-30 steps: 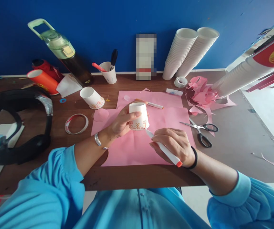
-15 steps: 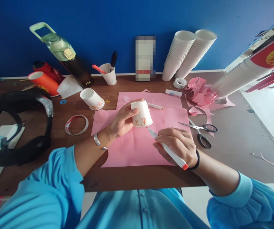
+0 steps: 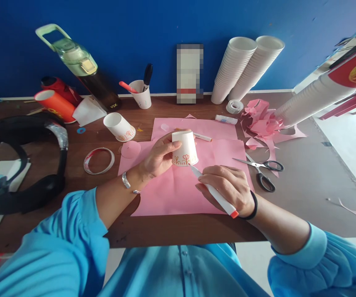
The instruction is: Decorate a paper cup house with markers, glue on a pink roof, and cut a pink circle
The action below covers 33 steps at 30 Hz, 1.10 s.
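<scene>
My left hand [image 3: 161, 153] is closed around a white paper cup [image 3: 184, 146], which is held rim downward above pink paper [image 3: 172, 194]. Orange flower drawings run along the cup near its rim. In my right hand [image 3: 227, 187] is a white marker [image 3: 217, 196] with an orange end, its tip at the drawn band by the rim. Whether the tip touches the cup I cannot tell. A second paper cup [image 3: 119, 126] with similar orange flowers stands to the left. Behind the held cup lies another marker [image 3: 203, 137], partly hidden.
Scissors [image 3: 260, 167] lie open right of my right hand. A tape roll [image 3: 99, 161] is at left, near a black headset-like ring [image 3: 49, 189]. Along the back stand a bottle [image 3: 96, 84], a pen cup [image 3: 143, 99] and stacked cups [image 3: 235, 68]. Pink scraps [image 3: 263, 119] lie at right.
The marker in my right hand has shifted slightly left and up along the cup's rim. The held cup has turned a little, so its drawn flowers sit differently.
</scene>
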Each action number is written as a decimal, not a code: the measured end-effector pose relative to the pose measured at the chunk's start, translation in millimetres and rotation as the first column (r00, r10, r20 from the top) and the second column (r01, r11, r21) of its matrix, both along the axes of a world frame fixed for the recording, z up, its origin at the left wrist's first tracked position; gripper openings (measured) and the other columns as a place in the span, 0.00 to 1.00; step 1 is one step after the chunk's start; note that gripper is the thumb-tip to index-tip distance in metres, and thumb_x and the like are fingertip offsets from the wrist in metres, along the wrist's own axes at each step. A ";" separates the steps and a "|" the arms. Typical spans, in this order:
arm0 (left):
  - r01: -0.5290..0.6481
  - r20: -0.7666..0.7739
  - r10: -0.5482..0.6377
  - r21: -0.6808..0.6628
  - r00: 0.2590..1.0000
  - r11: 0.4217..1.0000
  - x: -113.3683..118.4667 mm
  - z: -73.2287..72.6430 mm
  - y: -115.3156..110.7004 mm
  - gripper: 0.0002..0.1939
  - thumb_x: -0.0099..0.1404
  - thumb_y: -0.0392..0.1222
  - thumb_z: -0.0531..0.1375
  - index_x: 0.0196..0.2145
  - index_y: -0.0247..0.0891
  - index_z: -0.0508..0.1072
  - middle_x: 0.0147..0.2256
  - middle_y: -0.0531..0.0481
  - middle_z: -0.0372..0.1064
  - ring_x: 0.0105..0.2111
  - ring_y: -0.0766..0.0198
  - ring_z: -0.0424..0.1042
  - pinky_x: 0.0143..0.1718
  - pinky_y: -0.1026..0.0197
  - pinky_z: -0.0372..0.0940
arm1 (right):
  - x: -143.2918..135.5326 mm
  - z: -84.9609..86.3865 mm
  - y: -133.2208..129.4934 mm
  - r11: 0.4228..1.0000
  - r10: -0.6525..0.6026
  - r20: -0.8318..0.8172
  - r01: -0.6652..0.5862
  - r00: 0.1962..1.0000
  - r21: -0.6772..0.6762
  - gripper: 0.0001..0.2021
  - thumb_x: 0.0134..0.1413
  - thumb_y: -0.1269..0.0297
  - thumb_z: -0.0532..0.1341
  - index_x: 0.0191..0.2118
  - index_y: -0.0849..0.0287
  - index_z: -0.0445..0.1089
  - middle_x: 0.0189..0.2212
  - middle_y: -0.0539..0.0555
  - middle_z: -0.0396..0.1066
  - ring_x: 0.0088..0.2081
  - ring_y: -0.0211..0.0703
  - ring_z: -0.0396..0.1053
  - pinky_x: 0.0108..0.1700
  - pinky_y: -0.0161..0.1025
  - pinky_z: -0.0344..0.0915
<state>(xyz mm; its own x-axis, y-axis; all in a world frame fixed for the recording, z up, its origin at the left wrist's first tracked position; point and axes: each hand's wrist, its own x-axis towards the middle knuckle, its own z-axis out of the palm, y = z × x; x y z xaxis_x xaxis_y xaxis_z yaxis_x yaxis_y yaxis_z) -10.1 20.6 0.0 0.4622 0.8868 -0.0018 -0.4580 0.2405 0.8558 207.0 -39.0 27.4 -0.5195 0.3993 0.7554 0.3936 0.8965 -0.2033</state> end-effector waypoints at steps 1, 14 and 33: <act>0.003 0.001 -0.003 -0.001 1.000 1.000 -0.1 -0.4 0.1 0.20 0.66 0.49 0.66 0.54 0.43 0.77 0.55 0.41 0.74 0.50 0.51 0.74 0.43 0.53 0.71 | -0.1 -0.1 0.2 1.000 -0.005 0.003 0.005 1.000 -0.001 0.06 0.64 0.73 0.63 0.46 0.60 0.68 0.30 0.53 0.75 0.28 0.40 0.75 0.29 0.36 0.73; 0.022 0.018 -0.022 -0.004 1.000 1.000 -1.2 -0.9 0.4 0.20 0.66 0.47 0.65 0.55 0.42 0.77 0.54 0.41 0.74 0.50 0.50 0.74 0.44 0.53 0.71 | 1.0 2.7 -0.6 1.000 0.008 -0.006 -0.008 1.000 0.017 0.05 0.64 0.73 0.63 0.44 0.61 0.68 0.29 0.53 0.75 0.27 0.40 0.74 0.29 0.37 0.74; 0.039 0.027 -0.039 0.024 0.999 0.999 -1.4 -0.9 0.5 0.20 0.67 0.47 0.64 0.56 0.41 0.76 0.55 0.39 0.75 0.52 0.47 0.75 0.44 0.52 0.71 | 1.1 2.7 1.2 1.000 -0.014 0.008 0.014 1.000 0.019 0.05 0.65 0.73 0.63 0.44 0.60 0.68 0.29 0.53 0.75 0.28 0.40 0.75 0.29 0.36 0.75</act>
